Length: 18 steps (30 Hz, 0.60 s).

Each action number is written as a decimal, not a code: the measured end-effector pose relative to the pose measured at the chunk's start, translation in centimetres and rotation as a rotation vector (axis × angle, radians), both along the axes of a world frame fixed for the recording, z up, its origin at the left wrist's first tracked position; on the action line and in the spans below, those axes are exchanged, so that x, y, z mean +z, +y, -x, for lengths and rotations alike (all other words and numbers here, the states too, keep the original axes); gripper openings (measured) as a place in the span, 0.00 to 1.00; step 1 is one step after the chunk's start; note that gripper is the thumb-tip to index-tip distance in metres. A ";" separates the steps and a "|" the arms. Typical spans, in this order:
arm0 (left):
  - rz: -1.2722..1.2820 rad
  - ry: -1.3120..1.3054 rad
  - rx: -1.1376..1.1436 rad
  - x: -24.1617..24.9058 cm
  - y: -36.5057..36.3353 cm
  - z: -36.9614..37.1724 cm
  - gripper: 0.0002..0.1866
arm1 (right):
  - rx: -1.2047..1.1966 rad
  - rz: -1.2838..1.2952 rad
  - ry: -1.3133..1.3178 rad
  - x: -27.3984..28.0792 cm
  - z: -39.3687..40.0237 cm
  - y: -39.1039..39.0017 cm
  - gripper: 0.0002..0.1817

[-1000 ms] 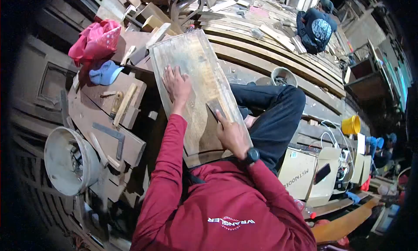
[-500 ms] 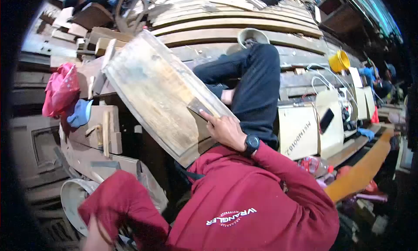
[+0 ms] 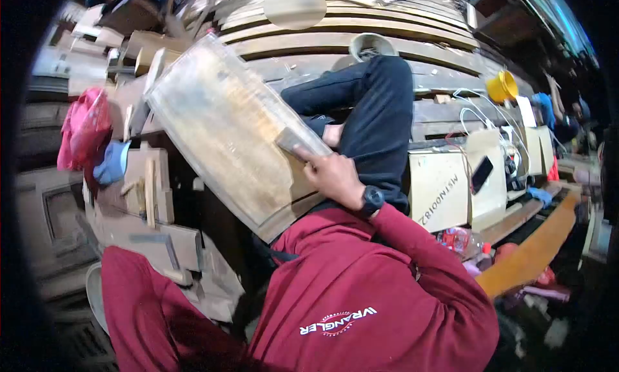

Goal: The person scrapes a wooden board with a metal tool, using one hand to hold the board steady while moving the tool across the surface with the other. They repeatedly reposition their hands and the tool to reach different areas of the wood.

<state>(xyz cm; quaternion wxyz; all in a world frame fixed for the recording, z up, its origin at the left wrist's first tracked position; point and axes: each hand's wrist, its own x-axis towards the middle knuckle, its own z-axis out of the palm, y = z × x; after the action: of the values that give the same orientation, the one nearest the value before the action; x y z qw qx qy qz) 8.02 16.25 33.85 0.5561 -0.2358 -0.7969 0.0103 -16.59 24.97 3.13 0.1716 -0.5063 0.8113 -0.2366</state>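
Note:
A pale wooden panel [image 3: 213,133] with a moulded border lies slanted across my lap, its surface blotched brown and grey. My right hand [image 3: 334,180], wearing a dark watch [image 3: 373,198], is closed on a small flat grey-brown piece [image 3: 291,141] and presses it against the panel's right half. That piece looks like a scraper or folded sandpaper; I cannot tell which. My left arm's red sleeve [image 3: 135,307] bends down at the lower left, and the left hand is out of the frame.
Left of the panel are a pink cloth [image 3: 84,127], a blue cap [image 3: 113,162] and a wooden-handled tool [image 3: 150,191]. A bucket [image 3: 373,46] stands beyond my knee. Rightward lie a cardboard sheet [image 3: 438,185], a phone [image 3: 481,174], cables, a bottle [image 3: 459,238] and a yellow pail [image 3: 501,87].
My right hand and the flat piece have shifted slightly up the view, along with the panel. The left sleeve has swung left, and its wrist has left the view.

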 end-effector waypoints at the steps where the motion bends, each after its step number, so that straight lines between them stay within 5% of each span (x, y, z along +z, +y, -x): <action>1: 0.007 0.013 0.013 0.2 0.2 -0.5 0.15 | -0.018 -0.019 -0.001 -0.1 0.4 -0.1 0.26; 18: 0.319 0.323 0.060 3.3 4.6 -5.5 0.13 | 0.015 -0.057 -0.001 0.4 -0.2 0.6 0.29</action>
<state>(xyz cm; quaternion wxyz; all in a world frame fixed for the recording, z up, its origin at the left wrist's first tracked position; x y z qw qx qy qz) 13.51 20.90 37.15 0.6315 -0.2923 -0.6925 0.1904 -16.35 25.52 3.57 0.1884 -0.5071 0.8138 -0.2123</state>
